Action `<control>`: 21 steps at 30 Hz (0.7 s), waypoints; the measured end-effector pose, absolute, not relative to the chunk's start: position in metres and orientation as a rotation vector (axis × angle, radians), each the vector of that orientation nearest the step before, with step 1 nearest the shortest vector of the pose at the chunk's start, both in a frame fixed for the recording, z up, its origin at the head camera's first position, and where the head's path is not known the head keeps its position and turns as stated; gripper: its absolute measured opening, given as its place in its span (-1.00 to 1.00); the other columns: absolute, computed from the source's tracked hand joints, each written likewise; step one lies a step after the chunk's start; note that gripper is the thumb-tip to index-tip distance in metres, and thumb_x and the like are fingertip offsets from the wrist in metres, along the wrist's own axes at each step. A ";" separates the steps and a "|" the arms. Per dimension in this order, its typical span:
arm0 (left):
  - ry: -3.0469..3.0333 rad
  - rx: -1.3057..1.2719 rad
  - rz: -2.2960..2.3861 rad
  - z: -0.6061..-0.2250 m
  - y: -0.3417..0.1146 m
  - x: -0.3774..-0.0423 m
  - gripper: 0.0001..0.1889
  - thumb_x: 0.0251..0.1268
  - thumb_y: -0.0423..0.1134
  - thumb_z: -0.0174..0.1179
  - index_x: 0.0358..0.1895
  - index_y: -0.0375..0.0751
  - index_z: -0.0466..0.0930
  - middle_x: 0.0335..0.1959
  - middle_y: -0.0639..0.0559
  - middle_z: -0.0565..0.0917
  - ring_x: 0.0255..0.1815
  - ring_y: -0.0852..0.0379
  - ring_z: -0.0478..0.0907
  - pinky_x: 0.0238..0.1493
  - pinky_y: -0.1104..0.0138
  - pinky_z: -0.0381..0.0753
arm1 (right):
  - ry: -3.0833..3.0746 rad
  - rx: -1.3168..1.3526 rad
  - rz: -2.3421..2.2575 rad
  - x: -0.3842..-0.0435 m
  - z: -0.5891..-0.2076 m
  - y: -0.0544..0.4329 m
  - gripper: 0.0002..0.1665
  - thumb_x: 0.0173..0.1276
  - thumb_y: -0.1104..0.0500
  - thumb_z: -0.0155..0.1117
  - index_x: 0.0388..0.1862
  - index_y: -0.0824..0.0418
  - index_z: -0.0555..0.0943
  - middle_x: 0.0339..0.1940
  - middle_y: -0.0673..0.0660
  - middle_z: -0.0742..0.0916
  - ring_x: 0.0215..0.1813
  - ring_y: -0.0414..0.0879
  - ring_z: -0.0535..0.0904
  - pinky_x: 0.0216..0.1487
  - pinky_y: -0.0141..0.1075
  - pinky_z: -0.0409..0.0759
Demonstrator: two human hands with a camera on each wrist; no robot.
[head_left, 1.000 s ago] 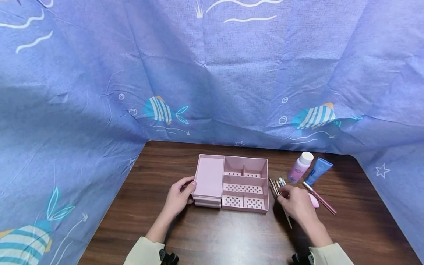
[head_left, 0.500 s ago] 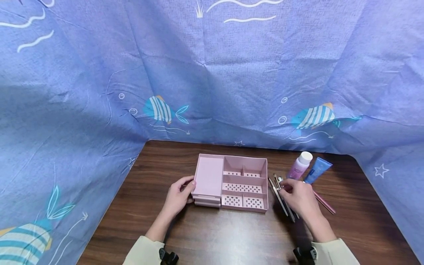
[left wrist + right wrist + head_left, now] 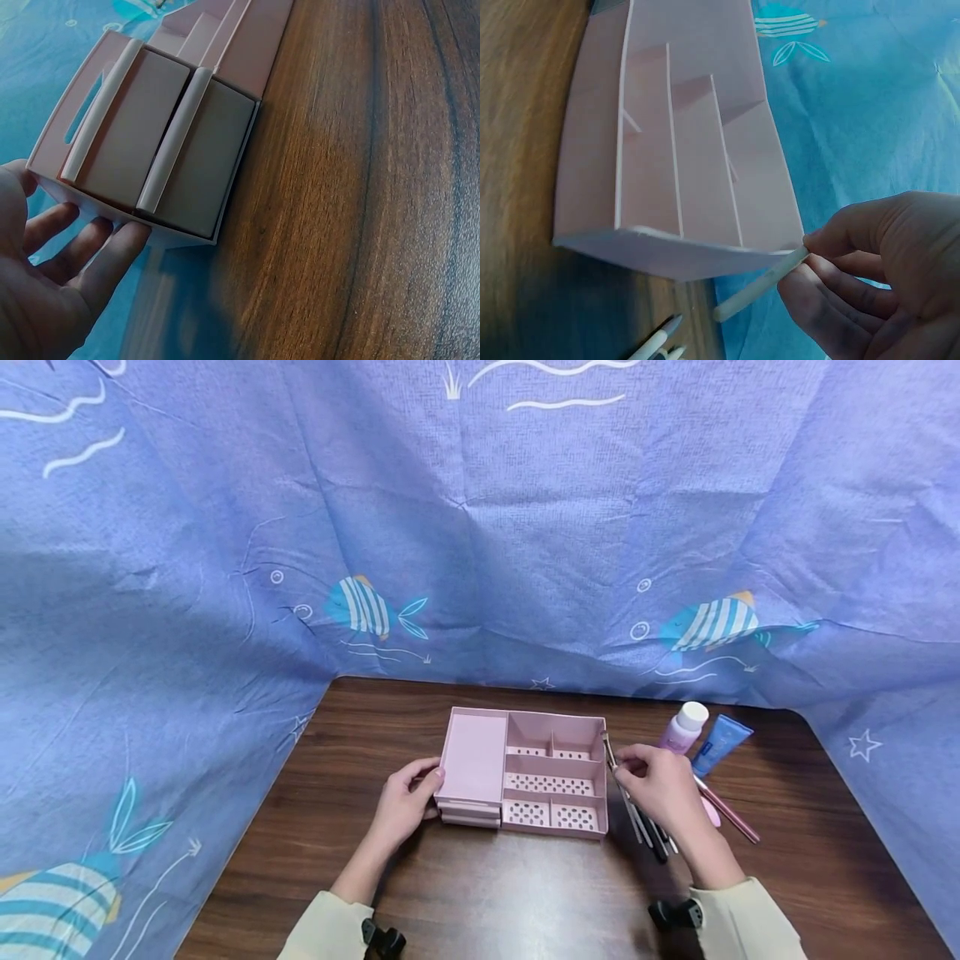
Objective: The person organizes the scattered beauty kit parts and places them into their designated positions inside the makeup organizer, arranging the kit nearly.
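A pink storage organizer [image 3: 553,777] stands on the table, with drawers [image 3: 176,142] at its left end and divided compartments at its right. My left hand [image 3: 400,802] holds its left side, thumb at the top edge and fingers against the wall. Beside the right wall, my right hand [image 3: 660,785] pinches a slim makeup brush [image 3: 611,753] between thumb and fingers, bristles upward and tilted. In the right wrist view, the pale handle [image 3: 761,285] points down outside the organizer. Several more brushes [image 3: 660,843] lie below this hand, partly hidden by it.
Behind the right hand stand a pink bottle [image 3: 681,731] with a white cap and a blue tube [image 3: 722,743]. A pinkish-red stick [image 3: 731,814] and a partly covered pink item [image 3: 710,812] lie to the right. A blue fish-print cloth [image 3: 540,568] hangs behind the table.
My right hand has lifted a brush from the group and moved left and slightly away from me, to the organizer's right wall. The left hand and organizer have stayed put.
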State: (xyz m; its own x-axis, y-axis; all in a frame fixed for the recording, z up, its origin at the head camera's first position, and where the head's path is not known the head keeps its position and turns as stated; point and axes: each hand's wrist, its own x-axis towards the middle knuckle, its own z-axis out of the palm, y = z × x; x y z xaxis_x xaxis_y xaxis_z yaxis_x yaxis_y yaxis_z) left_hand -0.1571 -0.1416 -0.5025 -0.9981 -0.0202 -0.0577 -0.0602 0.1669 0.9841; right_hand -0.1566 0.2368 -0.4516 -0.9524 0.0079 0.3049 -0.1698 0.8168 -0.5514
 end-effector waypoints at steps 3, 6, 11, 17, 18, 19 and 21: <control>2.375 -0.087 2.010 -0.503 -0.141 -0.157 -0.65 0.49 -0.18 0.25 0.23 -0.24 0.65 -0.16 -0.22 0.74 -0.28 0.10 0.69 -0.37 0.13 0.83 | -2.708 0.129 0.909 -0.160 -0.449 0.231 -0.79 0.11 0.30 0.35 -0.24 0.22 0.79 -0.53 -0.02 0.76 -0.52 -0.25 0.58 -0.47 -0.37 0.53; 2.372 -0.091 2.013 -0.503 -0.141 -0.156 -0.65 0.49 -0.18 0.25 0.22 -0.24 0.66 -0.17 -0.22 0.74 -0.28 0.09 0.69 -0.38 0.14 0.83 | -2.710 0.127 0.953 -0.163 -0.448 0.225 -0.77 0.13 0.30 0.35 -0.21 0.22 0.80 -0.51 -0.01 0.77 -0.49 -0.24 0.60 -0.45 -0.40 0.54; 2.374 -0.090 2.016 -0.507 -0.140 -0.155 -0.65 0.48 -0.19 0.26 0.21 -0.25 0.66 -0.18 -0.21 0.74 -0.30 0.11 0.68 -0.39 0.11 0.83 | -2.725 0.124 1.038 -0.166 -0.445 0.214 -0.75 0.16 0.28 0.36 -0.15 0.22 0.79 -0.46 0.01 0.76 -0.41 -0.19 0.61 -0.38 -0.41 0.57; 2.386 -0.084 2.015 -0.505 -0.140 -0.155 -0.65 0.47 -0.19 0.27 0.21 -0.24 0.66 -0.18 -0.21 0.74 -0.30 0.10 0.68 -0.40 0.08 0.83 | -2.718 0.130 1.152 -0.175 -0.444 0.203 -0.72 0.17 0.30 0.32 -0.12 0.26 0.78 -0.45 0.03 0.75 -0.42 -0.22 0.58 -0.39 -0.46 0.54; 2.389 -0.083 2.014 -0.505 -0.140 -0.156 -0.65 0.47 -0.19 0.27 0.21 -0.24 0.66 -0.17 -0.22 0.74 -0.29 0.10 0.68 -0.40 0.09 0.83 | -2.711 0.140 1.170 -0.177 -0.443 0.201 -0.72 0.18 0.30 0.32 -0.12 0.26 0.78 -0.45 0.03 0.75 -0.41 -0.23 0.59 -0.38 -0.46 0.54; 2.389 -0.083 2.014 -0.504 -0.140 -0.156 -0.65 0.47 -0.19 0.27 0.21 -0.24 0.66 -0.16 -0.22 0.74 -0.29 0.10 0.68 -0.40 0.10 0.83 | -2.704 0.146 1.193 -0.178 -0.442 0.199 -0.72 0.18 0.30 0.33 -0.12 0.27 0.78 -0.45 0.04 0.75 -0.41 -0.24 0.58 -0.37 -0.47 0.54; 2.389 -0.081 2.016 -0.504 -0.140 -0.157 -0.65 0.47 -0.19 0.27 0.21 -0.25 0.65 -0.15 -0.22 0.74 -0.28 0.09 0.69 -0.40 0.11 0.83 | -2.692 0.163 1.228 -0.181 -0.440 0.196 -0.73 0.19 0.29 0.34 -0.11 0.28 0.78 -0.44 0.04 0.75 -0.39 -0.25 0.58 -0.33 -0.48 0.53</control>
